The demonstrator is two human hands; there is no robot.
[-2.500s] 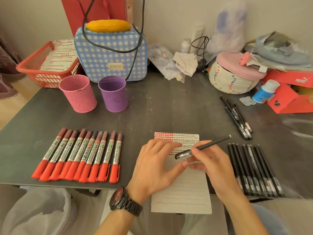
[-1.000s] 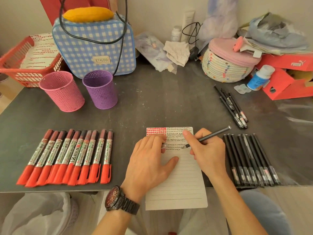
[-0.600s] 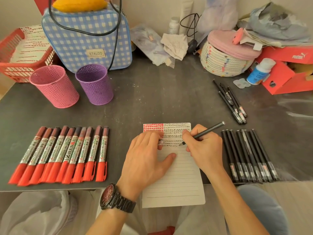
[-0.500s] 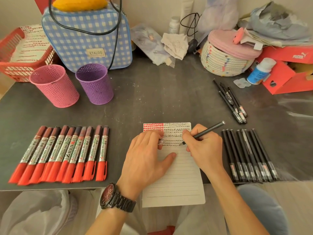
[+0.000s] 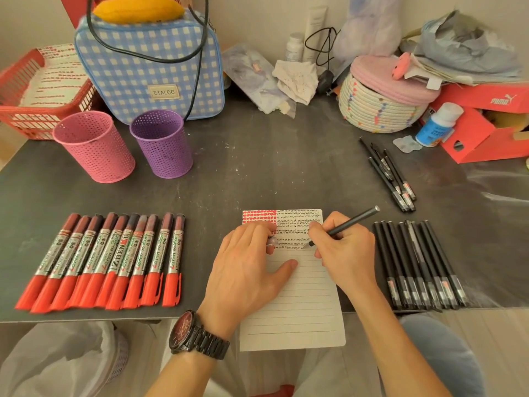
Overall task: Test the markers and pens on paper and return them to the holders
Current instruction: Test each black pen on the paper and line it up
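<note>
pinching a slim black pen (image 5: 347, 223), tip on lined paper (image 5: 303, 296).

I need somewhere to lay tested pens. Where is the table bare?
The table's widest bare patch lies between the purple holder, the paper and the loose pens. A narrow strip runs between markers and paper. The back edge is crowded: bag, rope basket, box.

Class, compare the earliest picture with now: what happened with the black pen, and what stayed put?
The right hand lowered the black pen from above the notepad; its tip now touches the page. Its clear cap came off and sits at the fingertips of the left hand. That hand stayed on the notepad; the red markers, spare pens, pink holder and purple holder did not move.
</note>
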